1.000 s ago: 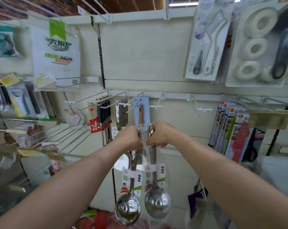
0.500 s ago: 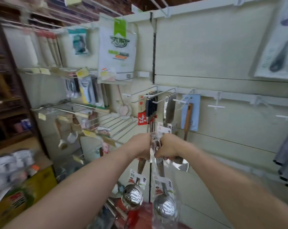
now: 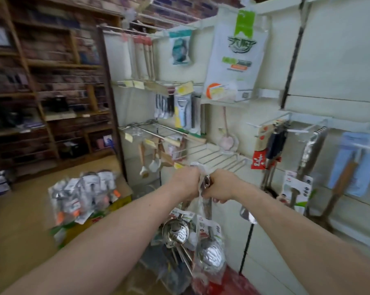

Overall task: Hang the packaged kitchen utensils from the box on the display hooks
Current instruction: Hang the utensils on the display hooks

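Note:
Two packaged steel ladles hang from my fists in front of the display wall. My left hand (image 3: 187, 180) grips the handle top of the left ladle (image 3: 176, 231). Just to its right, my right hand (image 3: 219, 186) grips the handle top of the right ladle (image 3: 209, 253), whose clear bag and label card hang below. Both hands sit close together, just below the ends of several bare wire hooks (image 3: 228, 161). A yellow box (image 3: 114, 206) with more packaged utensils (image 3: 84, 192) stands on the floor to the left.
Wire hooks on the wall carry peelers (image 3: 182, 111), wooden spatulas (image 3: 156, 158), knives (image 3: 275, 143) and a rolling pin pack (image 3: 354, 162). Ladles (image 3: 294, 194) hang at right. A wooden shelving unit (image 3: 52, 86) fills the left. Red packaging (image 3: 228, 282) lies at the wall's base.
The view has swung left, so the box and wooden shelves have come into sight. Both hands keep their grip on the ladles and have moved left, to below the wire hooks.

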A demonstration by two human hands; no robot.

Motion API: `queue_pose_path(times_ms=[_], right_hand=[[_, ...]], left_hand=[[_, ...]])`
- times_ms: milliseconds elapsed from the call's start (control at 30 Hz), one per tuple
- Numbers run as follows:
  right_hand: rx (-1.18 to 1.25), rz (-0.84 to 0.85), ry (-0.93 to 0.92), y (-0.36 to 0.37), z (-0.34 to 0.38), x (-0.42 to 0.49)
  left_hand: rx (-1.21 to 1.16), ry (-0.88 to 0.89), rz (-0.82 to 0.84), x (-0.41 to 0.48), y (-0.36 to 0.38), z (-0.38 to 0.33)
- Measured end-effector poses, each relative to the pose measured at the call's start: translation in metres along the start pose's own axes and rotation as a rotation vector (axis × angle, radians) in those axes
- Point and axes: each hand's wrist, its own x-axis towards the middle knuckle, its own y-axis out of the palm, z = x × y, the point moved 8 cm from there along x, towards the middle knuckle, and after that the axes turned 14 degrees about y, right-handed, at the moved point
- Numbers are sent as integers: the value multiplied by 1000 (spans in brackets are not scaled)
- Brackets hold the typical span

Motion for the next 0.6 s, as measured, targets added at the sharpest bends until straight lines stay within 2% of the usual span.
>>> queue_pose_path(times_ms=[467,600], right_hand=[[-95,25,-304,37,203,81],[-108,-13,-361,49,255,101]], left_hand=[[62,-240,-92,-25,-46,213],[69,-291,-106,-37,-60,265]])
